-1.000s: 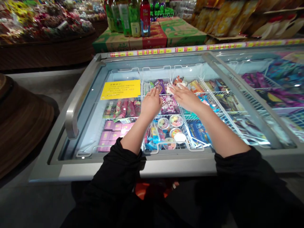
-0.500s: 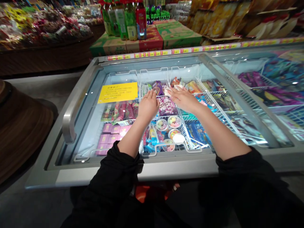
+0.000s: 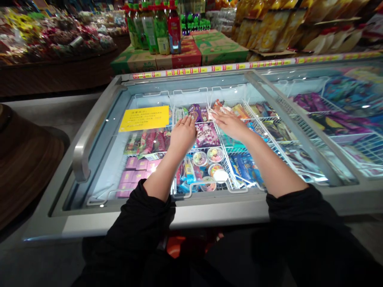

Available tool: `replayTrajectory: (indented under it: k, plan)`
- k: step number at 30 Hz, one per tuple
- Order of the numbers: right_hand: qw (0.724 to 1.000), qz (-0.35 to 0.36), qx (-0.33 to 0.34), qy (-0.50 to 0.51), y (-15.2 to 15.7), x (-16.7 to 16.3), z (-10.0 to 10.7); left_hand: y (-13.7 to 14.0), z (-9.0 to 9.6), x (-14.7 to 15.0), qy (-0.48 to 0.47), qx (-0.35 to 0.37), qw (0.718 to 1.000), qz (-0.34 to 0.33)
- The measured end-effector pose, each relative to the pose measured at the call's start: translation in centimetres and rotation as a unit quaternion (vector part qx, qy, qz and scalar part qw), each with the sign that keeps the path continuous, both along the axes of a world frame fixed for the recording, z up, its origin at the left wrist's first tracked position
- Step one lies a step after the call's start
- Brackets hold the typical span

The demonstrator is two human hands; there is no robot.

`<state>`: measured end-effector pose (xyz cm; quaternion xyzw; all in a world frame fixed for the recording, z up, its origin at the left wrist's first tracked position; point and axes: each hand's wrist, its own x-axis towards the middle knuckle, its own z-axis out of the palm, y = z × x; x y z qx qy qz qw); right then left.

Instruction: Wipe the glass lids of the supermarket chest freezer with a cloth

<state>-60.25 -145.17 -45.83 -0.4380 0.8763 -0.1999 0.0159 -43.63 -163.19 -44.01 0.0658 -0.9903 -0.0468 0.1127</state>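
Note:
Both of my hands lie palm down on the glass lid (image 3: 104, 147) of a chest freezer. My left hand (image 3: 184, 133) rests flat with its fingers stretched forward, near a purple-and-white bag (image 3: 207, 134) under the glass. My right hand (image 3: 230, 125) is also flat, fingers extended, beside that bag. Something white (image 3: 211, 114) shows at the right fingertips; I cannot tell whether it is under the hand or below the glass. Left of my hands, a yellow notice (image 3: 144, 118) is on the lid. Clear round cups (image 3: 215, 154) sit in a wire basket below.
A curved metal handle (image 3: 82, 159) rises at the lid's left end. Pink boxes (image 3: 131, 175) and blue packs (image 3: 243, 167) lie inside the freezer. Behind it, bottles (image 3: 163, 30) stand on cartons (image 3: 218, 46). A brown rounded stand (image 3: 30, 159) is at the left.
The view has shifted slightly, so the freezer appears a little further left. Both hands stay flat in nearly the same place on the lid.

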Motion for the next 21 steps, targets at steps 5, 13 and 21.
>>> replayTrajectory:
  k: [5,13,21]
  plan:
    - [0.993,0.066,0.001,-0.099,2.4,-0.2,1.2,-0.2,-0.1,0.2,0.015,0.008,1.000,-0.019]
    - [0.998,-0.053,-0.043,-0.011,3.5,-2.3,-0.3,2.2,0.0,-0.3,0.002,0.032,0.997,-0.069]
    - [0.994,0.020,-0.036,-0.100,2.9,-2.2,0.5,5.8,1.1,-2.3,-0.027,0.057,0.997,-0.045]
